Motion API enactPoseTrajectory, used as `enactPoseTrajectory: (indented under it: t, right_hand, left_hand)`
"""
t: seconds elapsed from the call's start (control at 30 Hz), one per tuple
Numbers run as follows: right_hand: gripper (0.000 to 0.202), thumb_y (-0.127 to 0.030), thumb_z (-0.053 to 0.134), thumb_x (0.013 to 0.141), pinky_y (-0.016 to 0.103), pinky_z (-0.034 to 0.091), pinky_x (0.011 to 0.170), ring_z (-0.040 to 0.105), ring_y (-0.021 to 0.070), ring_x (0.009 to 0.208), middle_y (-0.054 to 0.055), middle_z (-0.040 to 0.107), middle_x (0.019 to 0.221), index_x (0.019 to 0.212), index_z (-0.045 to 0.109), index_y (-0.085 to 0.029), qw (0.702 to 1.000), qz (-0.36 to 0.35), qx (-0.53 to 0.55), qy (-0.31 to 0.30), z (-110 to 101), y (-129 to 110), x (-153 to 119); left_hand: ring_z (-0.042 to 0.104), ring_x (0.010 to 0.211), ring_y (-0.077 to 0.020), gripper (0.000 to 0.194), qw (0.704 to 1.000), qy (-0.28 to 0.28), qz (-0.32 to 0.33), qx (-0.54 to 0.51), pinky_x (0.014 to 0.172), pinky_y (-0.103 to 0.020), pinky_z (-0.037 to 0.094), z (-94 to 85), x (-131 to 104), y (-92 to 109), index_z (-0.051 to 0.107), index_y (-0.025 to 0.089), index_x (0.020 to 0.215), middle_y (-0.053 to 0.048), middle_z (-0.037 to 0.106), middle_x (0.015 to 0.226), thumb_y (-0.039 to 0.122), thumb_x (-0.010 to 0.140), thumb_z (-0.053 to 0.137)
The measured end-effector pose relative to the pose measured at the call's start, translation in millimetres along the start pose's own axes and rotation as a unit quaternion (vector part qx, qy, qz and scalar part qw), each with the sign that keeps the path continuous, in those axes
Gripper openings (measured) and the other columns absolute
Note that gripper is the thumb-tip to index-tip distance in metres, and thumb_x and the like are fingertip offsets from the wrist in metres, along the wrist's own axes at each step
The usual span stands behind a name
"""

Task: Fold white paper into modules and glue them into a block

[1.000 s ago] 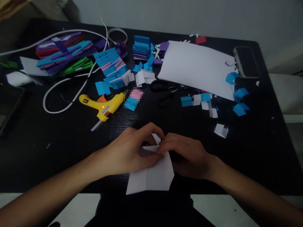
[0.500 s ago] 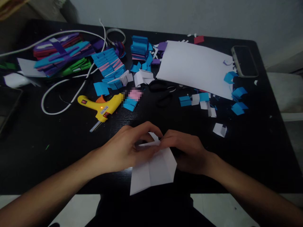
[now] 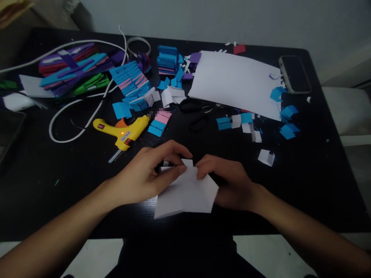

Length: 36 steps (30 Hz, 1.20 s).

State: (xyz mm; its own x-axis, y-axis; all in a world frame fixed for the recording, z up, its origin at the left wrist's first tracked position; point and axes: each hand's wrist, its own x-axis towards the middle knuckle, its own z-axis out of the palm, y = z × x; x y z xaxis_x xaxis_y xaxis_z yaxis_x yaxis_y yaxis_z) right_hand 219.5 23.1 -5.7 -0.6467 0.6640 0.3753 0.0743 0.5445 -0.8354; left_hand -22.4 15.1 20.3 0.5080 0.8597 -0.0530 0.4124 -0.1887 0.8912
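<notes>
A creased piece of white paper (image 3: 185, 197) is between my hands near the table's front edge. My left hand (image 3: 155, 170) grips its upper left part, with the thumb on the near face and the fingers curled behind. My right hand (image 3: 228, 179) pinches the upper right edge; its lower fingers are hidden behind the sheet. A small white flap stands up at the top, between the two hands. Beyond my left hand lies a yellow glue gun (image 3: 124, 133) with its small light glowing. Beside its nozzle rest folded blue and pink paper pieces (image 3: 159, 123).
Black-handled scissors (image 3: 198, 112) lie in the middle, next to a large white sheet (image 3: 237, 81). A phone (image 3: 295, 74) sits at the far right. Bundled coloured strips (image 3: 75, 69) and a looping white cable (image 3: 52, 123) fill the left back. Small blue and white pieces (image 3: 266, 157) are scattered rightward.
My hands have moved slightly apart along the paper's top edge, showing more of the upper flap. The sheet's lower edge has risen and lies flatter to view.
</notes>
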Motion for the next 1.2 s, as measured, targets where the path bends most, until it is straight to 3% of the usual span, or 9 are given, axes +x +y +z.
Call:
enactPoseTrajectory:
  t: [0.27, 0.37, 0.47, 0.63, 0.83, 1.07, 1.2]
  right_hand:
    - [0.033, -0.019, 0.079, 0.081, 0.024, 0.058, 0.073, 0.073, 0.0147, 0.082, 0.003, 0.074, 0.097, 0.109, 0.062, -0.02, 0.999, 0.036, -0.03, -0.003, -1.1, 0.2, -7.1]
    - [0.04, -0.02, 0.082, 0.079, 0.021, 0.058, 0.074, 0.074, 0.0131, 0.082, 0.003, 0.075, 0.099, 0.114, 0.061, -0.019, 0.998, 0.057, -0.037, 0.011, -1.8, -1.0, -6.9]
    - [0.04, -0.019, 0.083, 0.079, 0.019, 0.058, 0.078, 0.075, 0.0125, 0.086, 0.003, 0.077, 0.102, 0.114, 0.064, -0.018, 0.997, 0.064, -0.023, 0.025, -2.5, -1.1, -5.8]
    - [0.037, -0.02, 0.085, 0.08, 0.02, 0.06, 0.076, 0.076, 0.0129, 0.085, 0.003, 0.079, 0.102, 0.113, 0.068, -0.02, 0.996, 0.077, -0.007, 0.046, -3.1, 0.1, -4.9]
    - [0.036, -0.018, 0.087, 0.078, 0.019, 0.061, 0.076, 0.075, 0.0114, 0.081, 0.001, 0.079, 0.099, 0.11, 0.069, -0.02, 0.992, 0.107, 0.02, 0.059, -3.6, -3.0, -1.5]
    - [0.036, -0.018, 0.089, 0.076, 0.018, 0.058, 0.071, 0.073, 0.0103, 0.077, 0.0, 0.077, 0.093, 0.107, 0.07, -0.02, 0.986, 0.144, 0.056, 0.055, -2.1, -3.8, -2.5]
    - [0.045, -0.013, 0.086, 0.075, 0.023, 0.059, 0.076, 0.073, 0.0141, 0.087, 0.001, 0.075, 0.1, 0.115, 0.067, -0.021, 0.967, 0.203, 0.153, 0.005, -8.8, -3.2, -1.7]
  left_hand:
    - [0.072, 0.074, -0.0095, 0.022, 1.0, -0.004, 0.005, -0.009, 0.063, -0.018, 0.052, 2.3, -1.1, -1.7, 0.061, 0.024, 0.119, 0.005, 0.078, 0.089, 0.021, 0.098, 0.062]
    - [0.071, 0.072, -0.0078, 0.018, 1.0, 0.002, 0.014, -0.008, 0.057, -0.016, 0.049, 2.2, -0.9, -2.0, 0.065, 0.023, 0.114, 0.005, 0.077, 0.089, 0.018, 0.097, 0.062]
    - [0.07, 0.071, -0.0063, 0.017, 0.999, 0.009, 0.034, -0.006, 0.056, -0.014, 0.048, 1.5, 0.5, -1.2, 0.07, 0.023, 0.109, 0.005, 0.076, 0.087, 0.014, 0.096, 0.062]
    - [0.074, 0.079, -0.0085, 0.012, 0.999, 0.034, 0.041, -0.01, 0.07, -0.015, 0.054, 2.5, 2.9, -2.1, 0.073, 0.023, 0.104, 0.004, 0.078, 0.09, 0.02, 0.093, 0.071]
    - [0.072, 0.075, -0.0075, 0.011, 0.999, 0.042, 0.021, -0.027, 0.067, -0.014, 0.053, 3.7, 3.4, -4.2, 0.075, 0.024, 0.102, 0.005, 0.078, 0.088, 0.02, 0.093, 0.072]
    - [0.073, 0.076, -0.0099, 0.014, 0.999, 0.034, 0.024, -0.024, 0.065, -0.017, 0.054, 2.1, 1.7, -4.2, 0.075, 0.025, 0.104, 0.002, 0.079, 0.09, 0.019, 0.095, 0.067]
    - [0.073, 0.074, -0.01, 0.013, 0.999, 0.035, 0.026, -0.011, 0.061, -0.017, 0.052, 0.6, 1.0, -4.1, 0.075, 0.024, 0.104, 0.002, 0.079, 0.09, 0.019, 0.096, 0.066]
